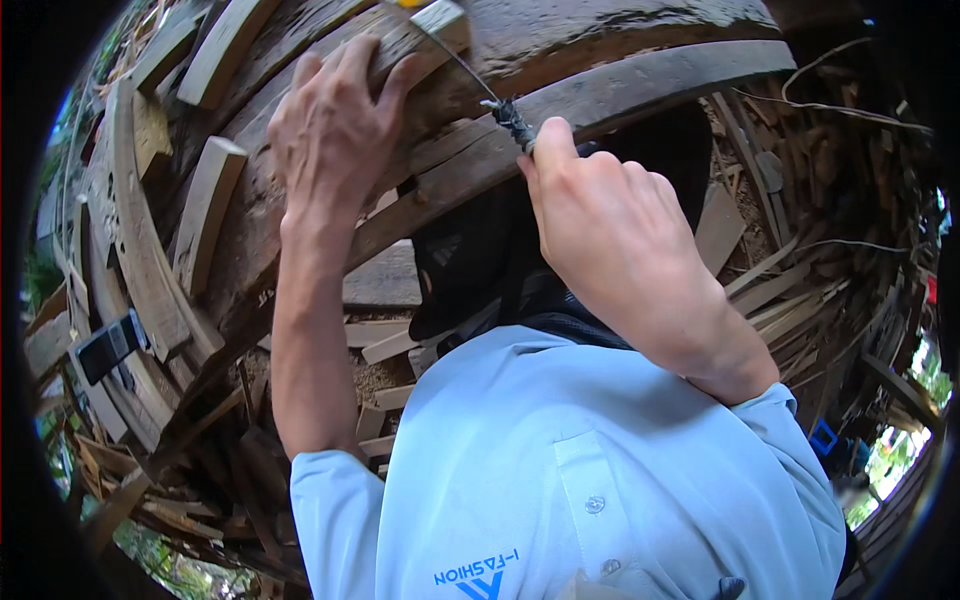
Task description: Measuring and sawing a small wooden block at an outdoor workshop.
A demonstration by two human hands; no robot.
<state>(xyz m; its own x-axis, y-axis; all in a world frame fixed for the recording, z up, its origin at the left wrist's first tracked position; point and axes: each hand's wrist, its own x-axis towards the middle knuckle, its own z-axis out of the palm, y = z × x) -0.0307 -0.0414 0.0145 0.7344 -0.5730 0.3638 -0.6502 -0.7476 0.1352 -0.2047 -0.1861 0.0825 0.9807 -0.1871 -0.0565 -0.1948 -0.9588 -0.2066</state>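
My left hand (335, 120) is raised against a curved, weathered wooden plank (620, 85), its fingers curled over a short pale wooden batten (430, 30) that lies on the plank. My right hand (610, 230) is closed with the thumb up. It pinches the dark, twisted end (512, 118) of a thin line (462, 68), which runs up and left toward the batten. Both forearms come out of my light blue short-sleeved shirt (560, 460) at the bottom of the view.
Curved wooden ribs and planks (150, 250) fill the left and top. Offcuts and wood scraps (780, 290) lie piled below and to the right. A black rectangular object (110, 345) sits on a rib at left, and a small blue item (822, 437) lies at lower right.
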